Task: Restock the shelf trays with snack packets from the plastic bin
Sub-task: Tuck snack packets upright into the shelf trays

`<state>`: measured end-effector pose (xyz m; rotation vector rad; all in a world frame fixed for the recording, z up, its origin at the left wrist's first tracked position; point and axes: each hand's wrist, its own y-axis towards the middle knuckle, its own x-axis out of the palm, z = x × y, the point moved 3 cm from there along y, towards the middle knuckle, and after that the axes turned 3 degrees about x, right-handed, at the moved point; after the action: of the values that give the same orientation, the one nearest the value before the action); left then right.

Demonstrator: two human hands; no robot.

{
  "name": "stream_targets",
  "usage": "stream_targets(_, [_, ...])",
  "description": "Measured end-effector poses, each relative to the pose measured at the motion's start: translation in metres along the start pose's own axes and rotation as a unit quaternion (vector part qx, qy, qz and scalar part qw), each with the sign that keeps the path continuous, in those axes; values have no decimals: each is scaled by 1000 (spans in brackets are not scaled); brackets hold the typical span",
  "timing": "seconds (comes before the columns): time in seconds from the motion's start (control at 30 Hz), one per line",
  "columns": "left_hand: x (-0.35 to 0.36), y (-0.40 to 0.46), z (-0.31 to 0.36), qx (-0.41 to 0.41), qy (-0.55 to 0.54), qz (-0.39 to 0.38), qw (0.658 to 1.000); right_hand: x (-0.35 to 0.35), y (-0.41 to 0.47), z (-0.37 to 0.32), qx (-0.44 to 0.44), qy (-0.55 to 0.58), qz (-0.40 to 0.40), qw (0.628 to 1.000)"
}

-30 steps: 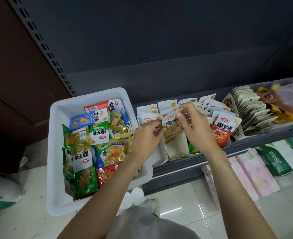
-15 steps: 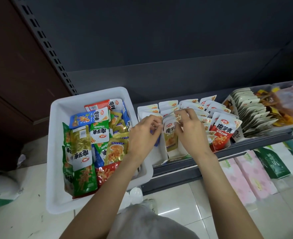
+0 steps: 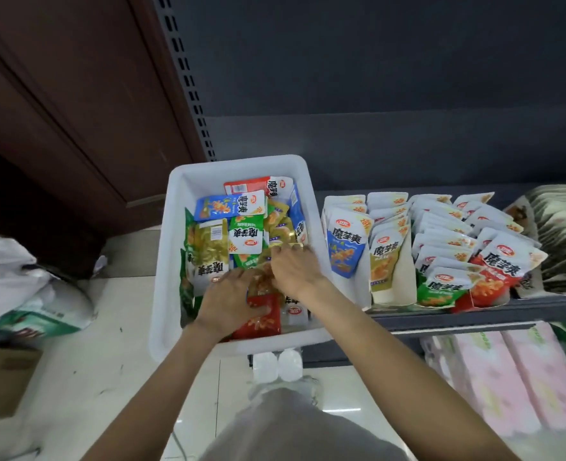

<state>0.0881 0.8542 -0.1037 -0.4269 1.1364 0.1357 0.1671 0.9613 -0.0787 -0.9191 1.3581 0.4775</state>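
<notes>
While shelf trays (image 3: 391,294) stand packed, pale tiled floor (image 3: 85,344) gleams.

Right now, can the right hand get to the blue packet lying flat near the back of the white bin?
Probably yes. The right hand is already inside the white bin, over the packets, and the blue packet lies on top of the pile with nothing covering it. The left hand sits nearer the front, out of the way.
</notes>
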Motion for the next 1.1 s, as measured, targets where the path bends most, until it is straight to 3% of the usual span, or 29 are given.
stream_targets(0.17, [2, 0, 6, -22, 61, 10, 998, 7, 13, -2, 38, 24, -28, 999])
stream_targets(0.23, [1, -1, 4, -25, 25, 32, 999, -5, 7, -4, 11, 22, 30, 999])
stream_targets(0.3, [-4, -4, -1, -23, -55, 103, 993, -23, -7, -2, -4, 34, 107, 994])
stream_targets(0.43, [-20, -10, -10, -26, -204, 216, 955, -60, -45, 16, 26, 130, 244, 961])
stream_targets(0.5, [-30, -14, -7, -72, -333, 242, 909, -70, -63, 30, 60, 250, 315, 914])
stream_targets(0.57, [-39, -20, 3, -114, -479, 230, 839, -69, -80, 46, 104, 426, 354, 826])
stream_targets(0.67, [-54, -27, 27, -105, -642, 171, 740, -54, -93, 56, 147, 659, 303, 672])
stream_targets(0.77, [-66, -31, 49, -64, -699, 150, 696, -43, -103, 54, 149, 740, 272, 597])
stream_targets(0.83, [-69, -32, 57, -66, -703, 168, 688, -37, -109, 55, 132, 753, 261, 589])
stream_targets(0.9, [-70, -31, 60, -74, -699, 184, 687, -33, -115, 59, 109, 749, 248, 605])
stream_targets(1.0, [-72, -26, 67, -56, -674, 172, 716, -25, -121, 67, 103, 740, 238, 620])
stream_targets(1.1, [-74, -20, 81, -32, -646, 158, 746, -15, -129, 77, 119, 682, 249, 677])
